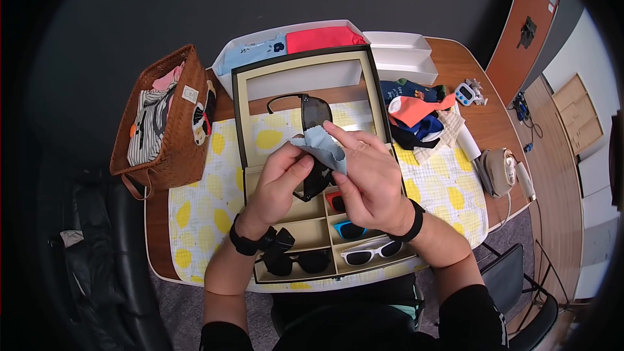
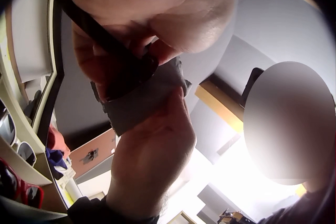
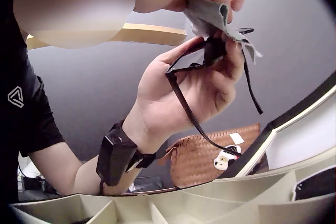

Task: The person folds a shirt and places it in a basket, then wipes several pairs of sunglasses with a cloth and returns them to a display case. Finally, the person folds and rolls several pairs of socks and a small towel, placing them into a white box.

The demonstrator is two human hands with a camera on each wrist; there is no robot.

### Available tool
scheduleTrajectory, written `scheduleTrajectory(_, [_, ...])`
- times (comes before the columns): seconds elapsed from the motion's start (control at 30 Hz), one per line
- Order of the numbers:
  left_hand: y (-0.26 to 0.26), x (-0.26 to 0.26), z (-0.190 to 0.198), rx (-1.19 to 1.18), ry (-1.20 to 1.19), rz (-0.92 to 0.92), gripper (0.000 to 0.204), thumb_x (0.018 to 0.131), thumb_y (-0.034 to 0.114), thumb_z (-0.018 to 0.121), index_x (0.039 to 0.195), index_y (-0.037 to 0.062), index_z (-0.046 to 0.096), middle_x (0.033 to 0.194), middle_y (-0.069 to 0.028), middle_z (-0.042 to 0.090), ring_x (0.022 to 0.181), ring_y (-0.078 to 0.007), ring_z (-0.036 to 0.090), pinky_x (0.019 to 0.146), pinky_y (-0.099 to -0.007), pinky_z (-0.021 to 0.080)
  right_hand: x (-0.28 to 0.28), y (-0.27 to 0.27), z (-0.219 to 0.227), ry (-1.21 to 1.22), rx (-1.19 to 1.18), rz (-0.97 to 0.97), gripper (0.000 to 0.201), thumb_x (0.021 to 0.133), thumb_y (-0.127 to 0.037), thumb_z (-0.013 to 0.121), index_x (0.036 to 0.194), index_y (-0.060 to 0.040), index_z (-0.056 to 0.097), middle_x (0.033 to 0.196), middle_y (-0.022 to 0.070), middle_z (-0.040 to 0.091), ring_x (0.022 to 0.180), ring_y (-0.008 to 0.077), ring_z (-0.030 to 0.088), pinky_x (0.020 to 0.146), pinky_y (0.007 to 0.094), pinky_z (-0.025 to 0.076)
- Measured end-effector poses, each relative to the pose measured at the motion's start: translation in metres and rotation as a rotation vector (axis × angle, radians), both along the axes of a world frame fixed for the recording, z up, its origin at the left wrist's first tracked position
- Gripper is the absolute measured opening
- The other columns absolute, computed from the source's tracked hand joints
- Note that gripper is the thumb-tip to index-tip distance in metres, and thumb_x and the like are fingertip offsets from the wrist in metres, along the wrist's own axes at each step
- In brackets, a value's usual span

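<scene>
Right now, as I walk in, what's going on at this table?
Someone is holding black sunglasses over an open compartment box, apparently wiping a lens. The left hand grips the frame, while the right hand pinches a pale blue-gray cloth folded against it. Other pairs lie in the compartments, including a white one, a blue one and a partly hidden red one. Socks and cloth items are heaped to the right.

A woven basket (image 1: 182,153) of clothes (image 1: 151,127) stands on the wooden table (image 1: 158,221), and socks (image 1: 416,112) lie beside a timer (image 1: 465,95).
</scene>
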State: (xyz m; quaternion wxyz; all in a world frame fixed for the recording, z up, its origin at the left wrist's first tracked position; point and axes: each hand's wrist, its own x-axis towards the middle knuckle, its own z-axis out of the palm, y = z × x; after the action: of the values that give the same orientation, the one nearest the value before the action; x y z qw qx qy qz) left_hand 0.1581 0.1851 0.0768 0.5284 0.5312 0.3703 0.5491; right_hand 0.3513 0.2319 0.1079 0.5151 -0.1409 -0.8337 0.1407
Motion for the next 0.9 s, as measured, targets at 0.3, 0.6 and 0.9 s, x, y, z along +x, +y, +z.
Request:
scheduleTrajectory(0.3, [0.003,0.008,0.009,0.038,0.013,-0.063,0.024,0.105,0.012,0.05,0.122,-0.0025,0.058,0.113,-0.0042,0.064,0.105,-0.0094,0.055,0.094,-0.0263,0.044,-0.002,-0.001,0.002,0.0,-0.013,-0.015,0.019,0.081,0.007,0.065,0.1,0.0074,0.067,0.102,0.0216,0.07,0.119,0.0429,0.065,0.095,0.0481,0.049])
scheduleTrajectory(0.6, [0.003,0.006,0.008,-0.067,0.124,-0.249,0.018,0.105,0.017,0.052,0.111,0.0001,0.057,0.109,-0.0025,0.062,0.103,-0.0083,0.055,0.092,-0.0262,0.045,0.004,0.013,-0.001,0.027,-0.057,-0.138,0.01,0.084,0.006,0.062,0.093,0.0065,0.066,0.097,0.0303,0.068,0.118,0.0432,0.065,0.093,0.0472,0.048])
scheduleTrajectory(0.9, [0.003,0.004,0.003,-0.084,0.125,-0.255,0.015,0.105,0.013,0.053,0.109,-0.0004,0.056,0.109,-0.0049,0.062,0.103,-0.0097,0.058,0.093,-0.0287,0.048,0.002,0.009,0.0,0.045,-0.071,-0.1,0.016,0.084,0.005,0.063,0.099,0.0075,0.067,0.098,0.0256,0.069,0.116,0.0417,0.067,0.09,0.0462,0.049])
